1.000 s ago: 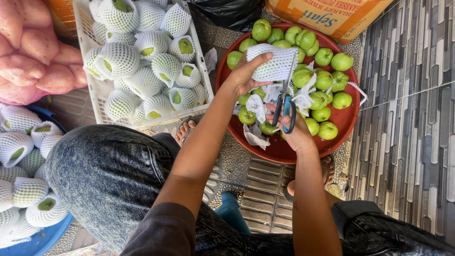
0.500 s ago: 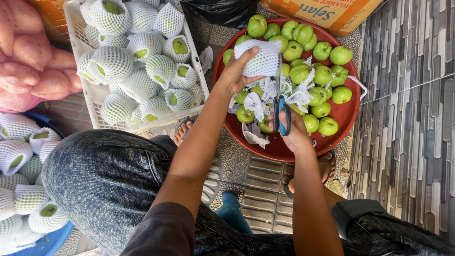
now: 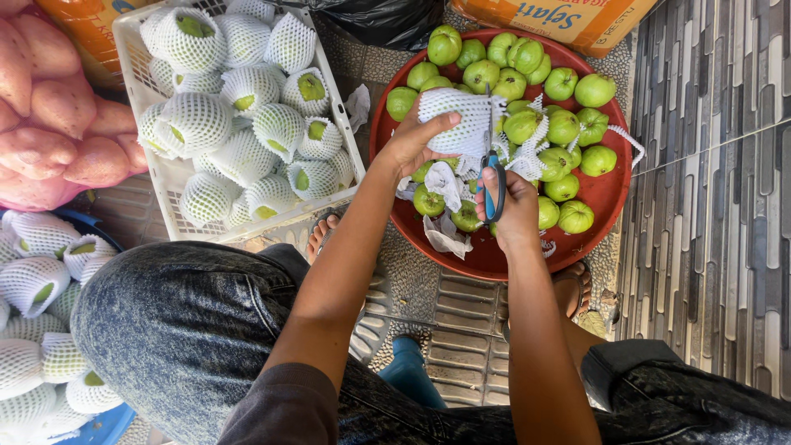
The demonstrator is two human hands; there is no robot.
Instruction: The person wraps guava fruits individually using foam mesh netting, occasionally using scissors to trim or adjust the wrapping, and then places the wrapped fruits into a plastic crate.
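Left hand [image 3: 412, 144] now lower over the basin [image 3: 610, 194], wrapped fruit [image 3: 457, 119] drawn nearer the body than a second ago. Right hand [image 3: 507, 202] raised, scissors [image 3: 493, 165] up against the net's edge rather than below it. Net turned, closed end now facing left.

On the paved floor [image 3: 461, 321] we see a red basin [image 3: 606, 194], a white crate [image 3: 177, 177] and a cardboard box [image 3: 568, 21].
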